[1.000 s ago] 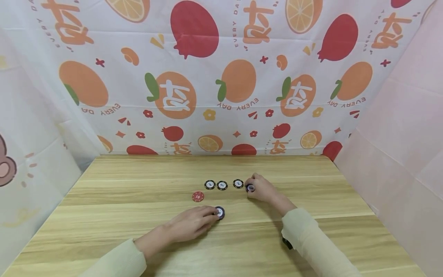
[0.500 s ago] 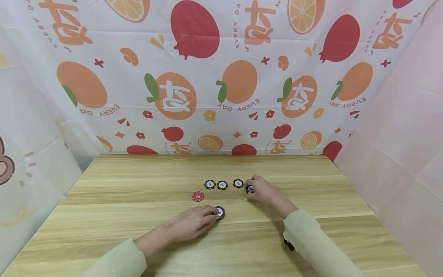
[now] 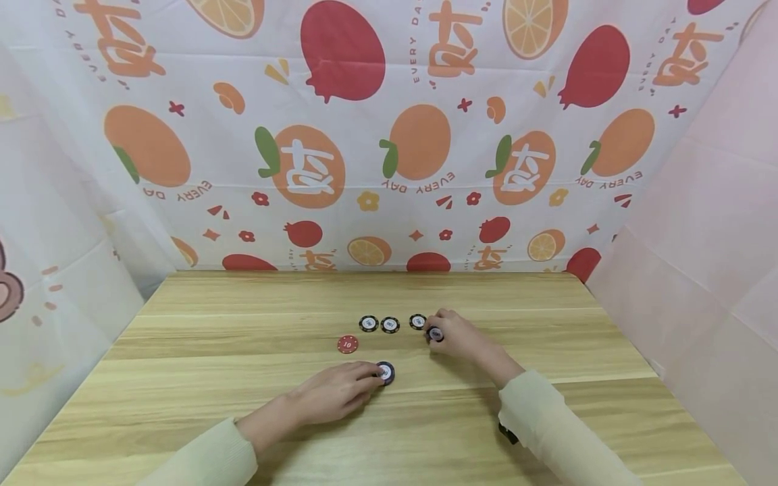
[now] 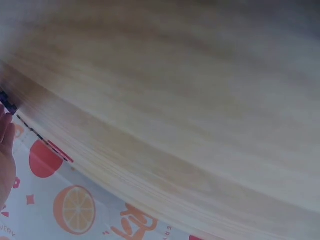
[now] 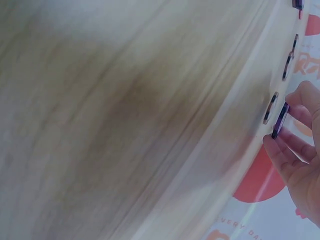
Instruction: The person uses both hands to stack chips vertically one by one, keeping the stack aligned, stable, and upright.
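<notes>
This looked like a makeshift recording booth: a wooden table (image 3: 243, 337) was walled in at the far side by a fruit-print sheet (image 3: 389, 135), with plain pink sheets (image 3: 699, 223) on the right.

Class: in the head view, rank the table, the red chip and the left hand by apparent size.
1. table
2. left hand, its fingers touching a dark chip
3. red chip, clearly smallest
</notes>
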A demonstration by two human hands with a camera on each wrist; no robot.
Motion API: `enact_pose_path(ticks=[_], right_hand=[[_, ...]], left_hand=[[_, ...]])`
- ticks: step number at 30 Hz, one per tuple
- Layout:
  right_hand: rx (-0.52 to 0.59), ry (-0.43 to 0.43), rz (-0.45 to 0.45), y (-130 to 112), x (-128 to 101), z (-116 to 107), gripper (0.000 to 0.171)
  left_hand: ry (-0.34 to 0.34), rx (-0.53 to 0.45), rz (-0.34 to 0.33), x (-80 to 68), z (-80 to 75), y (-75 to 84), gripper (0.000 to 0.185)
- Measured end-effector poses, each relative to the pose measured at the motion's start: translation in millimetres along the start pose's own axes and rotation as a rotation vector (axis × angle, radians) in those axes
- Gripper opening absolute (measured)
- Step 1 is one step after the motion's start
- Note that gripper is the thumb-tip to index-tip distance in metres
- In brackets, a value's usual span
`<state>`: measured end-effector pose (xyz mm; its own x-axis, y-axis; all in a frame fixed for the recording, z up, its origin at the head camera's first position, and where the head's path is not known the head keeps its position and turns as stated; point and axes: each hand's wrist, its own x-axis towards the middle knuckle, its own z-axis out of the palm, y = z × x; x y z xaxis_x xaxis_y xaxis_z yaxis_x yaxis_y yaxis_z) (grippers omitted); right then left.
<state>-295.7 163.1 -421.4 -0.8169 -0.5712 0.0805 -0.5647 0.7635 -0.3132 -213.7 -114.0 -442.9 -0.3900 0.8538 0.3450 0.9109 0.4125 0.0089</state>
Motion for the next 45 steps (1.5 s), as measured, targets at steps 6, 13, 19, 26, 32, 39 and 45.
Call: enact_pose_path(ticks=[6, 13, 19, 26, 32, 39, 45], right_hand=[[0.001, -0.009, -0.017, -10.9, 1.5, -1.8, 0.026], [-0.013, 0.006, -0.162, -30.6, 4.3, 0.3, 0.021], [-0.014, -0.027, -0.234, -50.0, 4.8, 6.1, 0.023], [-0.032, -0.054, -0.273, -63.8, 4.3, 14.0, 0.025], [-0.063, -0.036, -0.318, -67.7, 5.0, 17.3, 0.023], [-0.050, -0.009, -0.359, -70.3, 5.2, 20.9, 0.022], [-0.045, 0.005, -0.376, -70.5, 5.6, 23.0, 0.023]], left_hand=[[-0.010, 0.002, -0.006, -0.3, 0.4, 0.5, 0.033], [0.003, -0.007, 0.007, -1.0, 1.2, 0.7, 0.033], [0.010, -0.001, 0.010, -1.3, 1.4, 0.4, 0.033], [0.009, -0.006, 0.017, -1.1, 0.4, 0.0, 0.035], [0.025, 0.006, 0.031, -1.3, 0.6, -0.2, 0.033], [0.025, 0.009, 0.030, -1.8, 0.3, 0.0, 0.033], [0.008, 0.007, 0.022, -2.2, 0.0, 0.1, 0.032]])
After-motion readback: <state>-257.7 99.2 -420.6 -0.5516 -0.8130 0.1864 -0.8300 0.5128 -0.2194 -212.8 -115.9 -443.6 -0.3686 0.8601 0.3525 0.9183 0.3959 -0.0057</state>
